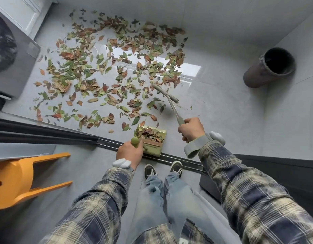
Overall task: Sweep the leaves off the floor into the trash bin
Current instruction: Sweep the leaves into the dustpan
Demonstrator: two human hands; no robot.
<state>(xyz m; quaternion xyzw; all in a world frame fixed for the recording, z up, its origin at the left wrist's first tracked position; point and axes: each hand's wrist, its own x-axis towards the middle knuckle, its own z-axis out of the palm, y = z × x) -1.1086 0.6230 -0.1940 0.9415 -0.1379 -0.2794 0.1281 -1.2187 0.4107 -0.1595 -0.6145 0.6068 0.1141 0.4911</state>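
Green and brown dry leaves point(102, 67) lie scattered over the glossy grey tiled floor point(222, 106), ahead of both hands. The left hand point(129, 152) grips the knobbed handle of a pale green plastic dustpan point(153, 138) holding leaves, just beyond its fingers. The right hand point(191, 130) clenches a grey long-handled broom point(165, 92). A dark cylindrical trash bin point(254, 76) stands well right of the fingers, and an orange plastic stool point(14, 178) far left.

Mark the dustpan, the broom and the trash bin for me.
dustpan point(154, 149): head view, bare green back panel.
broom point(161, 90): head view, on the brush head.
trash bin point(256, 73): head view, outer side wall.
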